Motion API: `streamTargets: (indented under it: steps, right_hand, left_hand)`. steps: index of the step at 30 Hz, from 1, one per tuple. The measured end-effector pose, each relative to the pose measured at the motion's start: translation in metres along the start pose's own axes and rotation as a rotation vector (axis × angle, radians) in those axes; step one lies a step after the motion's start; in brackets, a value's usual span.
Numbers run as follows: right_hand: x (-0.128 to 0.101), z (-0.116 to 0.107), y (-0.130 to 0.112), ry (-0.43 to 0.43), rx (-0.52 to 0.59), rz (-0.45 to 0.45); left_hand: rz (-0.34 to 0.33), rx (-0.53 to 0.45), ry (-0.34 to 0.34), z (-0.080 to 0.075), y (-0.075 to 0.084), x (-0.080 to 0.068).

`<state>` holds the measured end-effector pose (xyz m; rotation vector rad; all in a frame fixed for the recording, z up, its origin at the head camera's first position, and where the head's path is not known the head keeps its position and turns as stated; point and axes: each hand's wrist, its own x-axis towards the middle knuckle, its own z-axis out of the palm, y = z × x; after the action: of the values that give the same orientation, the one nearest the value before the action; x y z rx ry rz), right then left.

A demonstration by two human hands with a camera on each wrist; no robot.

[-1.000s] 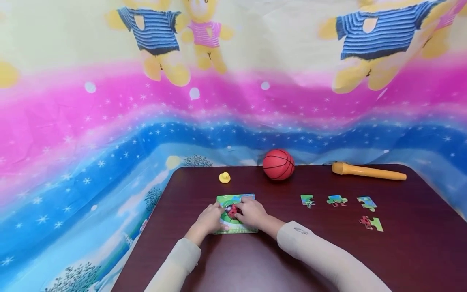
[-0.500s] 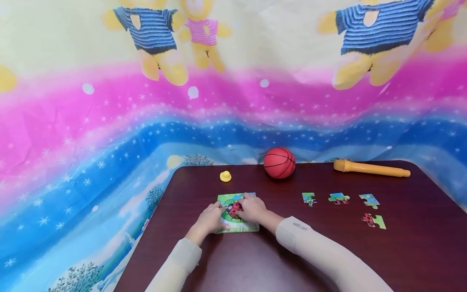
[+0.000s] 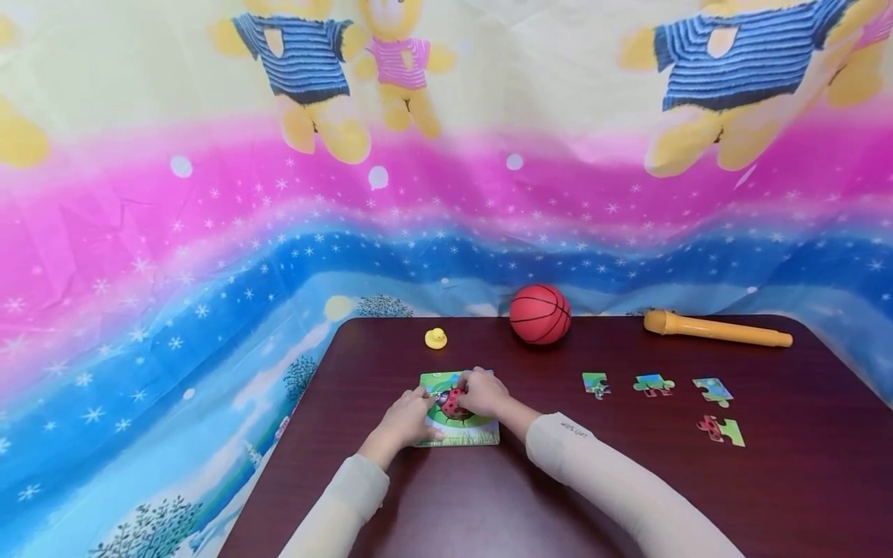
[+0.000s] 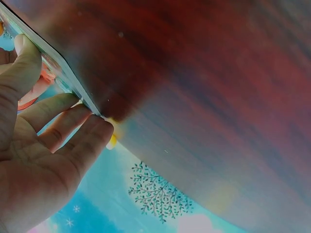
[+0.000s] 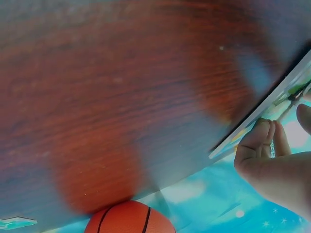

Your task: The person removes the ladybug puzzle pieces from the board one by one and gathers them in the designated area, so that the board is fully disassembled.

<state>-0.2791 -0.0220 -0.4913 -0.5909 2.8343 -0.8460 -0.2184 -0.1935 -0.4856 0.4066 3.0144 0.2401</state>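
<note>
A flat ladybug jigsaw puzzle [image 3: 456, 434] with a green and blue picture lies on the dark wooden table. In the head view my left hand [image 3: 406, 418] rests at its left side. The left wrist view shows that thumb [image 4: 28, 63] on the picture face and the fingers [image 4: 90, 136] fairly straight along the edge. My right hand [image 3: 483, 393] lies over the upper right part, and its bent fingertips touch the surface. The right wrist view has these fingers [image 5: 257, 138] apart from the thumb [image 5: 304, 118]. The hand hides the part of the picture beneath it.
Loose jigsaw pieces lie to the right, among them a green-blue piece [image 3: 596, 384], a wider piece [image 3: 654, 384] and a red-green piece [image 3: 722, 430]. At the back stand a yellow rubber duck [image 3: 436, 339], a red ball [image 3: 540, 314] and a yellow toy microphone [image 3: 718, 328].
My right hand has shifted slightly over the puzzle, its thumb moving off the ladybug, so more of the red body shows. My left hand stays at the left side.
</note>
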Motion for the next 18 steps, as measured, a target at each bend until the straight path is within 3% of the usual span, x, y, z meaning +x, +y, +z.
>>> streamTargets:
  steps: [8, 18]
  right_hand:
    - [0.0, 0.0003, -0.0075, 0.101, 0.182, 0.021]
    - [-0.0002, -0.0007, -0.0048, 0.09, 0.426, 0.063]
  left_hand:
    - [-0.001, -0.008, -0.001, -0.0025, 0.0013, -0.0004]
    - [0.0, -0.004, -0.005, -0.0026, -0.0001, -0.0006]
